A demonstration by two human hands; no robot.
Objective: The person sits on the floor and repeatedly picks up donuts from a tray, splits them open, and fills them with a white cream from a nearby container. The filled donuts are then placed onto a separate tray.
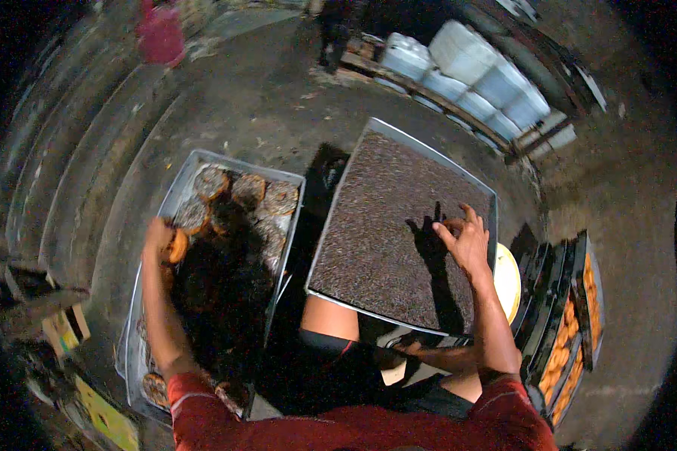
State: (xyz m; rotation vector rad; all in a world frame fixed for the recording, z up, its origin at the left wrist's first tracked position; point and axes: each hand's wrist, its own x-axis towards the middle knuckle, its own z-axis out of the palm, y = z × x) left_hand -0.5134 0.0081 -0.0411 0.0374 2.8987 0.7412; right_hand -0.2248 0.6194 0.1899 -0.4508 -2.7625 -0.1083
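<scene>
My left hand (159,238) grips a ring doughnut (177,246) by its edge, over the left side of a metal tray (300,211). In that tray lie several sprinkle-topped doughnuts (211,180); a dark shadow hides much of its middle. To the right, a wide metal tray (311,273) holds a level bed of dark sprinkles (383,225), which look like chocolate. Above the right part of this bed hovers my right hand (467,237), thumb and fingers bent and apart, with nothing in it. Its shadow falls on the sprinkles.
At the right, black trays (581,304) of plain doughnuts (558,349) are stacked. A yellow-rimmed round container (506,282) is partly tucked behind my right arm. Pale wrapped blocks (474,84) sit on a rack at the back. Steps (107,146) and a red container (161,36) are at left.
</scene>
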